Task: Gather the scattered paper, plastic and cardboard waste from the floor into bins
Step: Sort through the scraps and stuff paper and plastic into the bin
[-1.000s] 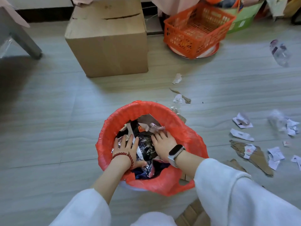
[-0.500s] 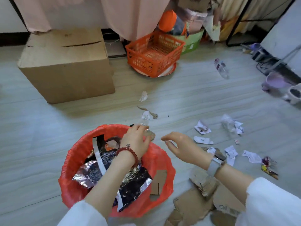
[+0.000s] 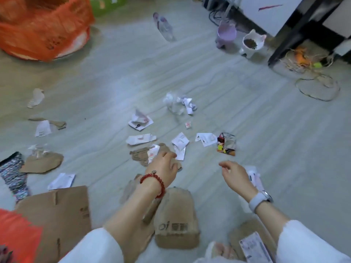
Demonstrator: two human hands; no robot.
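Left hand [image 3: 163,164] loosely curled over cardboard scrap [image 3: 140,156], right hand [image 3: 234,174] relaxed above bare floor [image 3: 266,130].

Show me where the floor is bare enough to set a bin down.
Bare floor lies between the orange basket, the plastic bottle and the crumpled paper. Also right of the snack wrapper. Crowded around the left hand.

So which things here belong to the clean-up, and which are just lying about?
Job:
left hand
right hand
paper scraps
torn cardboard
plastic bottle
snack wrapper
red-lined bin

Lying about:
orange basket
purple bowl
white pet-food bowl
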